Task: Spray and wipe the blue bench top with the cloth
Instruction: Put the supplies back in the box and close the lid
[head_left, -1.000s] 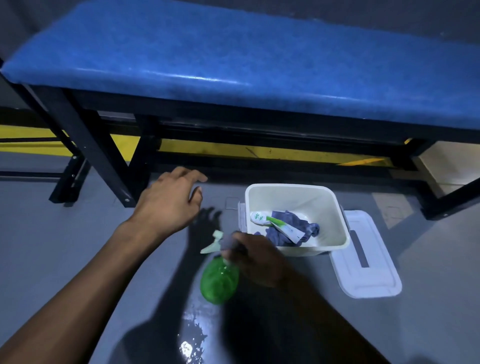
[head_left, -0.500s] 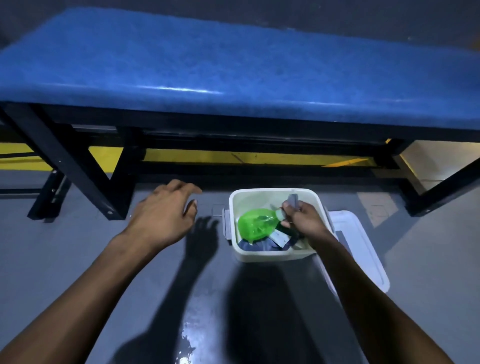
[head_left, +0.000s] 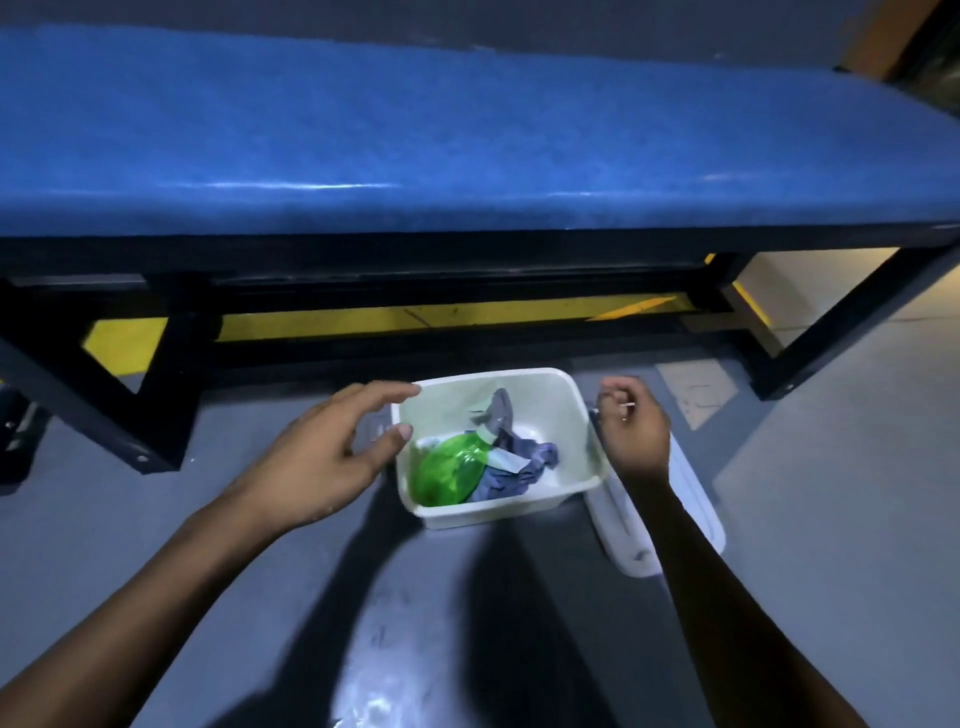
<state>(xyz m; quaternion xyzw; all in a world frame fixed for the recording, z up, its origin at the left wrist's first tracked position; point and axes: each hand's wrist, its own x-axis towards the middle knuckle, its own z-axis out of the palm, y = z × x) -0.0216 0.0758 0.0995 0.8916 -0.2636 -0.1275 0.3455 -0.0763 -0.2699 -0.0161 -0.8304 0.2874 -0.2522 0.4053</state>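
The blue bench top (head_left: 467, 135) runs across the upper part of the view on a black frame. On the floor below it stands a white bin (head_left: 576, 486). Inside the bin lie a green spray bottle (head_left: 447, 470) on its side and a crumpled grey cloth (head_left: 524, 460). My left hand (head_left: 332, 447) hovers at the bin's left rim with fingers spread and holds nothing. My right hand (head_left: 631, 431) hangs just right of the bin, fingers loosely curled and empty.
A white lid (head_left: 691, 519) lies on the grey floor right of the bin, partly under my right forearm. Black bench legs (head_left: 150, 395) stand left and right. A yellow floor stripe (head_left: 441, 314) shows under the bench. A wet patch (head_left: 379, 691) shines near me.
My right hand laid the green spray bottle in the bin, let go and drew back to the right. My left hand moved right, up to the bin's rim.
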